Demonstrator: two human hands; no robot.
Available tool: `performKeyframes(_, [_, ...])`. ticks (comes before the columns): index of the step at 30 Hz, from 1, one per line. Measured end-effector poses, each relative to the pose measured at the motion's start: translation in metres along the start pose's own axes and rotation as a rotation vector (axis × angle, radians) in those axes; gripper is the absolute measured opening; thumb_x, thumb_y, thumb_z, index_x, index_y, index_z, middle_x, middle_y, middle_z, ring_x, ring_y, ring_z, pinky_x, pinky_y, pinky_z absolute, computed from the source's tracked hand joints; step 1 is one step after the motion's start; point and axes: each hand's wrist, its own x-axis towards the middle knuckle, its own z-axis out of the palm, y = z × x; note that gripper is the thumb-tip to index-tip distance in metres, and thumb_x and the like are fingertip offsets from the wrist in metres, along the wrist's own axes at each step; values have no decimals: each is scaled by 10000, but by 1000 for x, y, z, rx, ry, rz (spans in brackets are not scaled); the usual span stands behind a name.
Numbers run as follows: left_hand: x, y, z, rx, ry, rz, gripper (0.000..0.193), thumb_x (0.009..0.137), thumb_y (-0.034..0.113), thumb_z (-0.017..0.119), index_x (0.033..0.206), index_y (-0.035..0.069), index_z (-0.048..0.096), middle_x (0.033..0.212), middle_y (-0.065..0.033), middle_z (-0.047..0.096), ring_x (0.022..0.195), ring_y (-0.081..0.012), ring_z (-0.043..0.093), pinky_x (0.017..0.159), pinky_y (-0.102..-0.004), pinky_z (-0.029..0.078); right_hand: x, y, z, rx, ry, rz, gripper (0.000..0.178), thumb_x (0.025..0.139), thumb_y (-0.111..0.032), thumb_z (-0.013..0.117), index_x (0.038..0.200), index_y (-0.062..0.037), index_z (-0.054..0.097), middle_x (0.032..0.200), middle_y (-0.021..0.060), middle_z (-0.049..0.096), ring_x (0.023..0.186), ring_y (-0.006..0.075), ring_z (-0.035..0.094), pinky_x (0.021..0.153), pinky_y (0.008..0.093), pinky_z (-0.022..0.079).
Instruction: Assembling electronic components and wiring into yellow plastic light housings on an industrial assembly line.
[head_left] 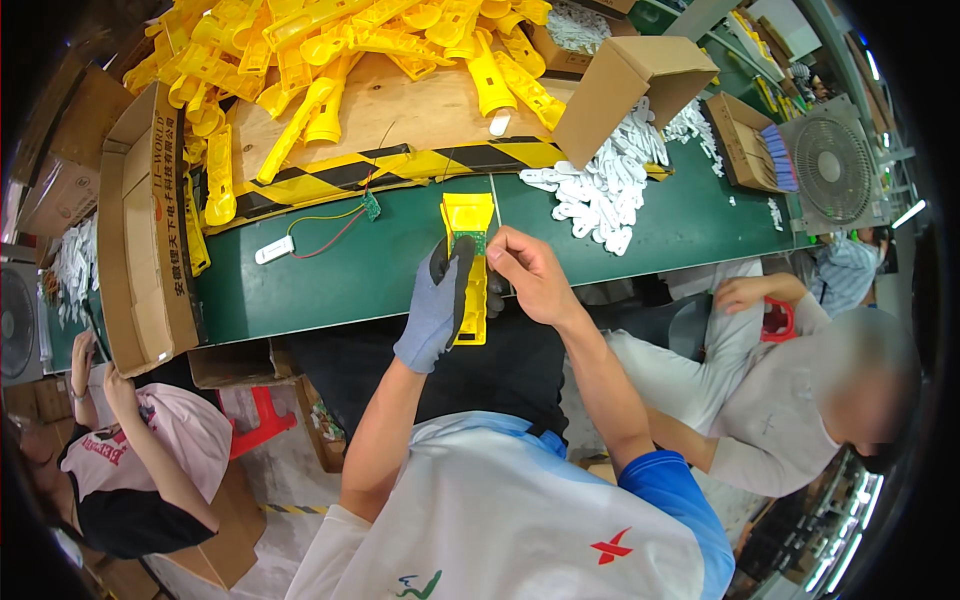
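Note:
My left hand (pixel 437 305), in a grey-blue glove with dark fingertips, is closed around a long yellow plastic housing half (pixel 468 211). The housing stands out over the table's near edge, its wide end away from me. A small green circuit board (pixel 469 241) lies in it below the wide end. My bare right hand (pixel 531 277) is closed in a pinch, thumb and forefinger at the board's right edge. To the left, a white rectangular part (pixel 274 250) is joined by red and yellow wires to another small green circuit board (pixel 372 207).
Yellow housings (pixel 325 105) are heaped on a wooden board edged with striped tape (pixel 330 185). White plastic pieces (pixel 607 192) spill from a tipped cardboard box (pixel 625 90). An open carton (pixel 150 240) stands left; a fan (pixel 832 165) stands right. Co-workers sit on both sides.

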Motion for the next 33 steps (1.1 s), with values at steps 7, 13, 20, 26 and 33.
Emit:
performKeyframes(7, [0,8,0,-1,-23,12,262,1015,278,498,1103,33,530,748,-70,608,553,-154,625,485,-276,536,1,2,2,24,49,-50,203,1001,-145,535,828,-42,520,749,-70,419,677,24,341,603,210,301])
performKeyframes(13, [-1,11,1,32,-12,0,264,1013,273,500,1130,37,520,734,-68,600,544,-156,617,486,-278,528,2,6,1,40,50,-73,195,1001,-142,534,836,-39,526,754,-70,431,684,19,344,605,208,300])
performKeyframes(20, [-1,10,0,12,-38,-24,310,1013,316,511,1149,38,519,736,-72,610,556,-153,625,491,-270,524,3,0,2,3,82,-78,174,994,-124,536,847,-31,529,754,-56,453,685,21,363,604,212,320])
performKeyframes(26, [5,-3,-4,6,-13,21,340,1011,356,515,1137,40,532,759,-72,630,574,-143,633,503,-260,531,1,4,4,-44,106,-46,181,984,-123,552,831,-34,517,737,-52,457,644,28,368,577,213,325])
performKeyframes(33, [4,2,-1,77,-8,56,330,1006,358,533,1090,39,540,730,-75,627,558,-151,637,495,-264,537,1,0,7,-47,109,-14,168,989,-117,545,844,-40,511,756,-48,461,669,29,383,601,213,339])
